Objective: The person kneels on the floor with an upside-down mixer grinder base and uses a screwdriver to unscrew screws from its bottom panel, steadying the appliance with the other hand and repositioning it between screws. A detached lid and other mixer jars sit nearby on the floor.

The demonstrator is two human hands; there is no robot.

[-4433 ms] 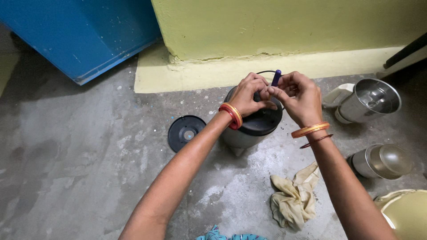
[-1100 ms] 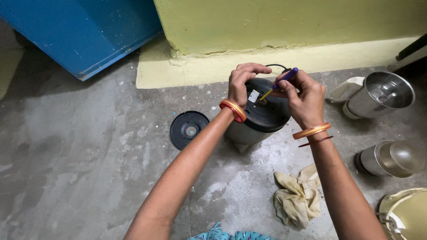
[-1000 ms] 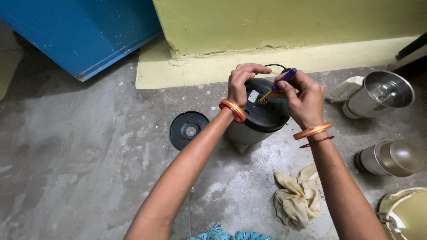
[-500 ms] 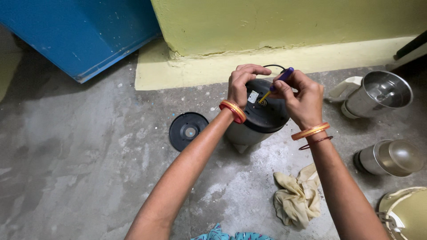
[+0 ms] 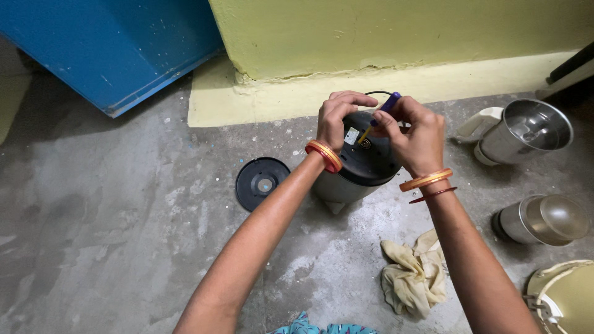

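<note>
Your left hand point(image 5: 337, 117) steadies the upturned mixer base point(image 5: 359, 167), its round cover point(image 5: 262, 183) already off on the floor, while your right hand point(image 5: 413, 133) grips the screwdriver point(image 5: 378, 116) at a screw not yet out.

A worn grey concrete floor point(image 5: 124, 235) carries everything. A grey mixer-grinder base point(image 5: 346, 185) stands upturned at its centre, with a round black cover plate point(image 5: 262, 183) lying just beside it. A crumpled cream rag point(image 5: 413, 278) lies nearby. Two steel grinder jars point(image 5: 526, 133) rest on their sides, and what may be a brass vessel point(image 5: 566, 297) sits at the corner.
</note>
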